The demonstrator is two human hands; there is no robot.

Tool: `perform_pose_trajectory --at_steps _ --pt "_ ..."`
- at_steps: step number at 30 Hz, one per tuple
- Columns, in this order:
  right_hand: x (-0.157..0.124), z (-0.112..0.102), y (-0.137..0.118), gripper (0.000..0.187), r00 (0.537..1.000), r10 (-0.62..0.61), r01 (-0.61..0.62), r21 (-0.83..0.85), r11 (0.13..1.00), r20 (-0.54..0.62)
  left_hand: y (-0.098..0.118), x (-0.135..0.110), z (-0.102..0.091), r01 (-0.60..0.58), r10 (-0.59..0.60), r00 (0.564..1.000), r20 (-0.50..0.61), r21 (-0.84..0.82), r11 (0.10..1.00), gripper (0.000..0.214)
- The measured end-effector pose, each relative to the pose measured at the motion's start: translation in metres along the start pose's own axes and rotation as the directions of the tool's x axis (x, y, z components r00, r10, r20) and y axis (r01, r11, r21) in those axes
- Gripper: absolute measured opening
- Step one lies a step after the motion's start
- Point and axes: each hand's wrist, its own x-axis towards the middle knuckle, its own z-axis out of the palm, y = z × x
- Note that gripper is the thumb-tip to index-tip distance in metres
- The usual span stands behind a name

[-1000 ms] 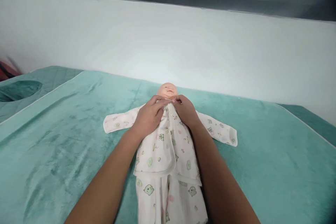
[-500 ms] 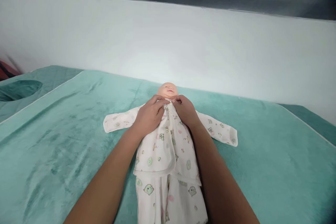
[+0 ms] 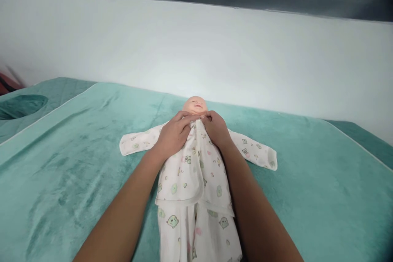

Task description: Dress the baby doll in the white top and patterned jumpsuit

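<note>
A baby doll (image 3: pixel 195 103) lies on its back, head toward the wall. It is dressed in a white printed baby shirt (image 3: pixel 184 176) with long sleeves spread to both sides, and matching trousers (image 3: pixel 175 237). At the shirt's neckline, just under the doll's chin, my left hand (image 3: pixel 175 133) pinches the collar edge with thumb and fingers. From the other side my right hand (image 3: pixel 215 129) grips the collar too, its fingertips close to the left ones. The front edges overlap down the chest. What sits between my fingertips is mostly hidden.
A teal cloth (image 3: pixel 307 180) covers the bed surface under the doll. At the far left a padded section has an oval hole (image 3: pixel 23 106). A white wall (image 3: pixel 196 49) rises behind, with a dark band above. Something red (image 3: pixel 7 84) shows at the left edge.
Both hands stay at the collar with almost the same grip. The view has shifted very slightly; the doll and its clothes lie as before.
</note>
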Motion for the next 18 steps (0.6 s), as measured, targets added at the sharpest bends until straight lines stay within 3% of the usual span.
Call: perform_pose_trajectory --at_steps 5,14,18 --pt "-0.004 -0.002 -0.001 0.016 0.999 -0.023 0.027 0.118 0.993 -0.034 -0.001 0.000 0.001 -0.005 0.002 0.999 -0.047 -0.072 0.997 0.042" --pt "-0.019 -0.009 -0.014 0.014 0.969 -0.011 0.077 0.258 0.963 -0.247 0.002 -0.004 -0.001 0.031 -0.052 0.991 -0.125 -0.164 0.986 0.026" --pt "-0.025 -0.012 -0.020 0.013 0.967 -0.004 0.070 0.249 0.966 -0.255 0.003 -0.004 0.000 -0.034 0.009 0.990 -0.143 -0.170 0.985 0.027"
